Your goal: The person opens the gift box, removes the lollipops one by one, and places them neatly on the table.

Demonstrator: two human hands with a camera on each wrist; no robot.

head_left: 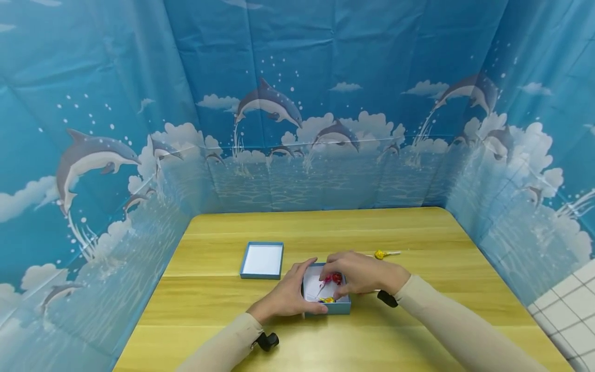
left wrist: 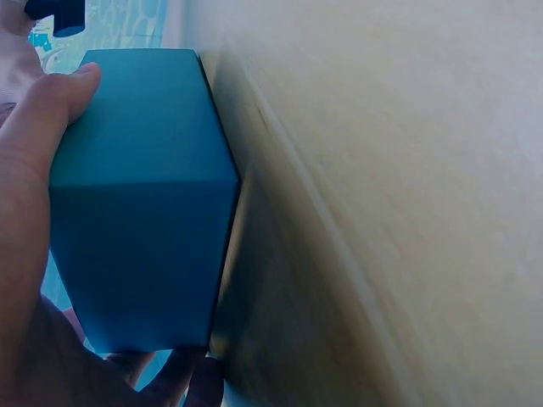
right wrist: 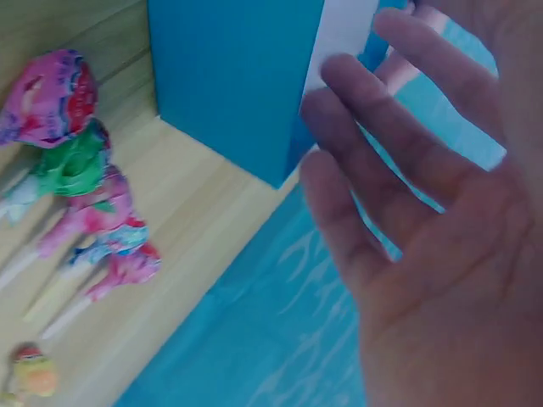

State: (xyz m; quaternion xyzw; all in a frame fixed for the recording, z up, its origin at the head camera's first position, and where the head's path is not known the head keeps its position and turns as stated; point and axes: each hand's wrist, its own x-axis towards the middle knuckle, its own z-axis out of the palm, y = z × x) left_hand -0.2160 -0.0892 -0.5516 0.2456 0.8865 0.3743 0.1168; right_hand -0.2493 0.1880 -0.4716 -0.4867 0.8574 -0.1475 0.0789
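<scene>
A blue open box [head_left: 338, 308] with a white inside stands near the table's front. My left hand [head_left: 290, 295] grips its left side, thumb along the front wall and fingers toward the back; the left wrist view shows the thumb on the blue box wall [left wrist: 144, 254]. Over the box's right part reaches my right hand [head_left: 355, 271], fingers bent down inside and thumb apart from them. Between them lies a red-wrapped lollipop [head_left: 337, 278]; a yellow-wrapped lollipop [head_left: 327, 299] lies near the front wall. In the right wrist view, the right hand's fingers [right wrist: 339, 186] are loosely spread at the rim.
A blue lid [head_left: 263, 259], white inside up, lies left behind the box. To the right is a yellow lollipop [head_left: 381, 254]. Several pink and green lollipops [right wrist: 81, 170] lie in a row beside the box. A dolphin-print curtain [head_left: 302, 175] surrounds the wooden table [head_left: 209, 305].
</scene>
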